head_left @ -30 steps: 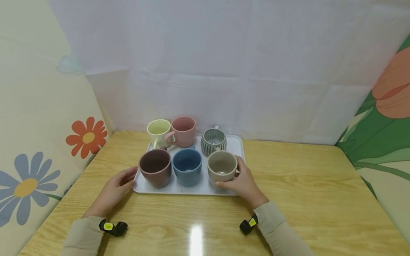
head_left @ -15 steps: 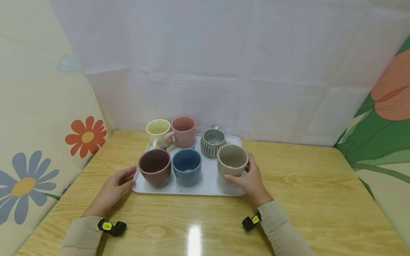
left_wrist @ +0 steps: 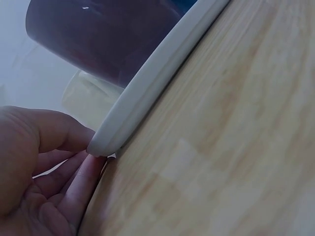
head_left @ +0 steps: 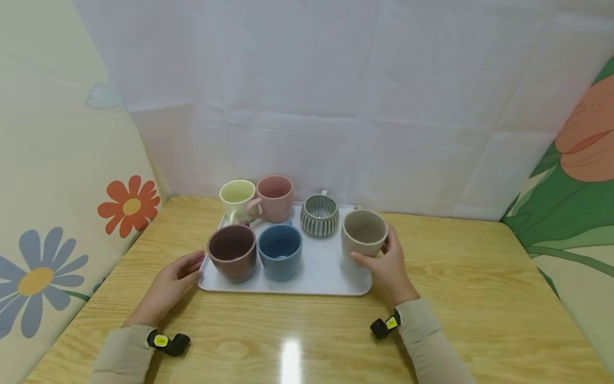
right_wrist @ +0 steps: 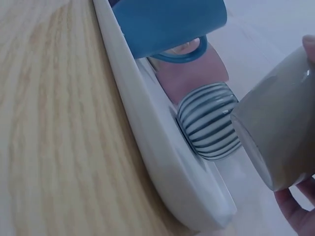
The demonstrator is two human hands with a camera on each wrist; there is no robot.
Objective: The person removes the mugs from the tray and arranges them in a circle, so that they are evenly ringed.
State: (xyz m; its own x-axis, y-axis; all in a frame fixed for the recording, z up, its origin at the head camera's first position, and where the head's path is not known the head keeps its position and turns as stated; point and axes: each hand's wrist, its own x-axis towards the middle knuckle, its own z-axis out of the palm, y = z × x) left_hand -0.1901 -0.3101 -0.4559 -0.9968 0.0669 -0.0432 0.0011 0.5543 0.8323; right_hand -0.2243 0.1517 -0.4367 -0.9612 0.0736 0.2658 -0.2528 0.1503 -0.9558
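My right hand (head_left: 390,266) grips a beige mug (head_left: 362,245) and holds it above the right end of a white tray (head_left: 316,277). In the right wrist view the mug's base (right_wrist: 251,152) is tilted and apart from the tray. At the tray's left front corner, my left hand (head_left: 168,285) pinches the rim; the left wrist view has the thumb (left_wrist: 64,130) against the rim and fingers below it. A brown mug (head_left: 235,256) and a blue mug (head_left: 280,256) stand along the front of the tray. Behind the right-hand gap sits a striped grey-green cup (head_left: 320,218).
Toward the back left of the tray are a pale green mug (head_left: 237,197) and a pink mug (head_left: 275,200), close together. A wooden table (head_left: 455,298) bears the tray. White cloth (head_left: 307,106) hangs just behind, with flower-patterned cloth (head_left: 57,160) at the sides.
My right hand has raised the beige mug from the tray's front right and carried it rightward and slightly back. My left hand has stayed at the tray's corner.
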